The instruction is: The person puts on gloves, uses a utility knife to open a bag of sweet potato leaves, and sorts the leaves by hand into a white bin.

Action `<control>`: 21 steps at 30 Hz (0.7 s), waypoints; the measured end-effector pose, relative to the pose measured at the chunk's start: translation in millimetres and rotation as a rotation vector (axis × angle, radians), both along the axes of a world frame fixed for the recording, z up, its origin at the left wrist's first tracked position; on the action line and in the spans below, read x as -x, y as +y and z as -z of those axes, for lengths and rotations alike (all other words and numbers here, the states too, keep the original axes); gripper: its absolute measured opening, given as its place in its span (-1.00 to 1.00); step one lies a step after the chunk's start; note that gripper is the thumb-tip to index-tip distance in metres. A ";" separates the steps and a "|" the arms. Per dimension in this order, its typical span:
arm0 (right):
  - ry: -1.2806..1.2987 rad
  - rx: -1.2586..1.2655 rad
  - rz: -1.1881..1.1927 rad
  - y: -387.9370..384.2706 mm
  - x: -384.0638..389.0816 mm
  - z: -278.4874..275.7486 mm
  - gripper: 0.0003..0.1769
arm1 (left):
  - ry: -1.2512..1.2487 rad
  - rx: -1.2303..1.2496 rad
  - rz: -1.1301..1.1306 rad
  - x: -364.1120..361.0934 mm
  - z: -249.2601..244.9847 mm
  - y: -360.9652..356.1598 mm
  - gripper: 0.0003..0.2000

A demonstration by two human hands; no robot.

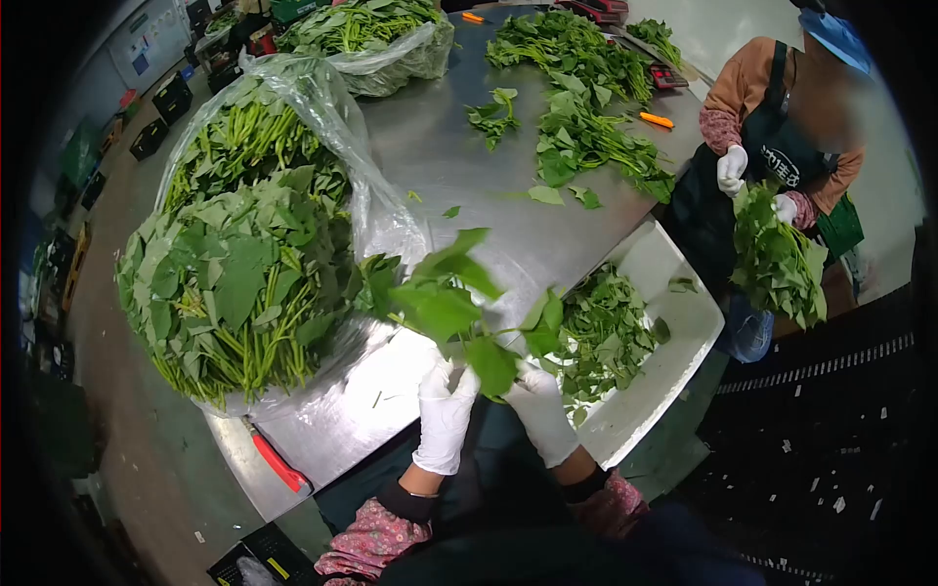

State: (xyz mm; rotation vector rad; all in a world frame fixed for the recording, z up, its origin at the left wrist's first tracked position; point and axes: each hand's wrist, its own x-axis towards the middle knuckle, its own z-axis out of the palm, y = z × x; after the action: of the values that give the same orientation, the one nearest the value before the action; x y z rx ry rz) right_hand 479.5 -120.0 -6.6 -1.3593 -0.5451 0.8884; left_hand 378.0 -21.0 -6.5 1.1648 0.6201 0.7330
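Observation:
My left hand, in a white glove, is closed with thumb and fingers pinched at the base of some leafy green stems. My gloved right hand is closed beside it, at the lower right of the same greens, its fingertips partly covered by a leaf. The greens are slightly blurred and stand above the front edge of the metal table. Left of my hands, a big heap of leafy greens sits in an opened clear plastic bag. Just right of my hands is a white bin with loose leaves inside.
A red-handled knife lies near the table's front left corner. More greens are spread at the back right, near an orange-handled tool and red scales. A co-worker at right holds a bunch of greens.

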 end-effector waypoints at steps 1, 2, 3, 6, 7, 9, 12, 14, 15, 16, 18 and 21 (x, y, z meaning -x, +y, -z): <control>0.022 -0.001 0.048 5.1 7.5 4.2 -0.68 | 0.015 -0.002 -0.017 6.3 -5.6 -0.3 -0.89; 0.043 -0.003 0.092 9.9 13.7 8.0 -0.71 | 0.028 -0.005 -0.037 12.8 -11.5 -0.4 -0.89; 0.062 -0.057 0.118 12.8 18.2 12.6 -0.71 | 0.020 -0.033 -0.072 19.0 -18.9 -1.4 -0.89; -0.035 -0.178 0.272 22.6 32.6 6.5 -0.81 | 0.048 -0.348 -0.189 33.3 -16.2 -7.5 -0.83; 0.057 -0.237 0.312 24.3 29.0 5.2 -0.79 | 0.003 -0.251 -0.236 39.7 -15.1 -7.3 -0.80; 0.242 -0.351 0.394 20.7 7.8 6.4 -0.76 | -0.205 0.181 -0.296 52.5 -46.1 -3.9 -0.77; 0.437 -0.270 0.547 7.0 -48.1 8.9 -0.66 | -0.393 0.069 -0.368 82.0 -70.7 22.4 -0.73; 0.030 -0.044 0.562 18.0 -50.7 5.7 -0.57 | -0.371 0.112 -0.427 101.2 -76.3 29.6 -0.77; -0.299 0.060 0.508 26.3 -46.1 8.3 -0.53 | -0.391 0.141 -0.387 109.3 -69.5 32.8 -0.78; -0.576 0.078 0.297 32.7 -44.7 14.7 -0.49 | -0.409 0.169 -0.347 117.3 -62.8 36.2 -0.78; -1.072 0.264 0.100 52.7 -36.5 22.1 -0.60 | -0.473 0.260 -0.283 121.1 -63.6 32.8 -0.76; -1.346 0.408 0.065 80.3 -25.1 41.4 -0.74 | -0.463 0.389 -0.205 126.2 -46.0 20.5 -0.72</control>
State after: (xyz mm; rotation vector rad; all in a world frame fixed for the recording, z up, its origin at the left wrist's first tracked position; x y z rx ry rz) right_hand 504.6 -39.7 -47.9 -2.2583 -1.3536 -0.1274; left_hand 251.8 -0.5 39.5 0.5500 0.4638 0.9692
